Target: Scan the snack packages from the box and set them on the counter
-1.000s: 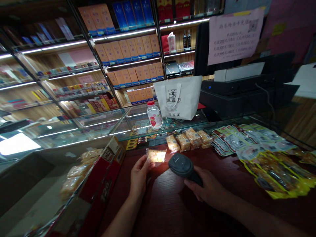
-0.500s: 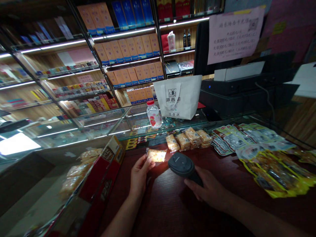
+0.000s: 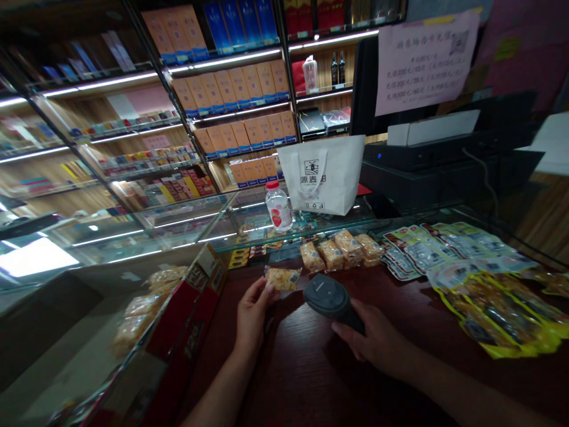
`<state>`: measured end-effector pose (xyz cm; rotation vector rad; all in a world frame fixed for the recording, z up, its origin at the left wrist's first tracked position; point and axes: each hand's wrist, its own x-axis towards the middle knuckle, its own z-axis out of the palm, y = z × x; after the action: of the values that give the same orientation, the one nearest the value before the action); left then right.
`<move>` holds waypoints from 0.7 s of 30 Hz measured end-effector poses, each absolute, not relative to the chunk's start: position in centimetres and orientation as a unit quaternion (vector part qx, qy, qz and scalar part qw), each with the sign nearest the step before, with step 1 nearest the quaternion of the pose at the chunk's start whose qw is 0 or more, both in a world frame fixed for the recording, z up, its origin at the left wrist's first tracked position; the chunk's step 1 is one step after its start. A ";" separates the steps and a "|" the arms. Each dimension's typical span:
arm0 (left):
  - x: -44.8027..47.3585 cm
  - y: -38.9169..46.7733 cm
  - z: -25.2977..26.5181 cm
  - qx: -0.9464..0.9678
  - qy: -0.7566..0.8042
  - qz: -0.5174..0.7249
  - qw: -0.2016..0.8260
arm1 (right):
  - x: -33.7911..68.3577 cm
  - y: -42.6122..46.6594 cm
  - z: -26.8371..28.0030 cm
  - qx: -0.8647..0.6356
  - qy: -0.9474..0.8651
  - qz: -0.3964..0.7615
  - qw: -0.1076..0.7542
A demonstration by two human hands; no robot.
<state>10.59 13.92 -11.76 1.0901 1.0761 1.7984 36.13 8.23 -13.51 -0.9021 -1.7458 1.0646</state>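
Note:
My left hand (image 3: pixel 254 308) pinches the left end of a clear-wrapped snack pack (image 3: pixel 283 279), held just above the dark red tabletop. In my right hand (image 3: pixel 373 338) is a dark grey barcode scanner (image 3: pixel 328 295), my fingers wrapped round its handle. Its head points left at the pack, with a small gap between them. Behind the pack, several similar wrapped snacks (image 3: pixel 331 254) stand in a row. To the right lie flat green-and-white packets (image 3: pixel 402 252) and yellow-edged packs of brown food (image 3: pixel 498 305).
An open cardboard box (image 3: pixel 195 302) with wrapped snacks inside stands at left. On the glass counter (image 3: pixel 213 234) are a strawberry-printed bottle (image 3: pixel 279 207) and a white paper bag (image 3: pixel 324 178). A cash register area with a black monitor (image 3: pixel 364 83) rises at back right.
The bright light on the snack pack has gone out. Both hands stay nearly where they were, and the view has shifted very slightly.

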 end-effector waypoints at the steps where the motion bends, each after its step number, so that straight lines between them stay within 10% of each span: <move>1: 10.6 13.8 -11.7 0.429 0.422 0.708 0.369 | 36.0 8.3 -13.7 -0.364 -0.703 0.429 0.436; 14: 6.0 3.9 -0.3 0.458 0.366 0.806 0.089 | 35.8 8.9 -15.5 -0.379 -0.726 0.404 0.408; 21: -4.7 6.8 5.8 0.312 0.524 0.761 0.220 | 35.4 9.2 -16.2 -0.357 -0.713 0.419 0.434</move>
<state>-4.67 6.81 5.82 0.8639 1.4500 2.1046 35.44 9.18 -16.19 -0.8900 -1.7752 1.0430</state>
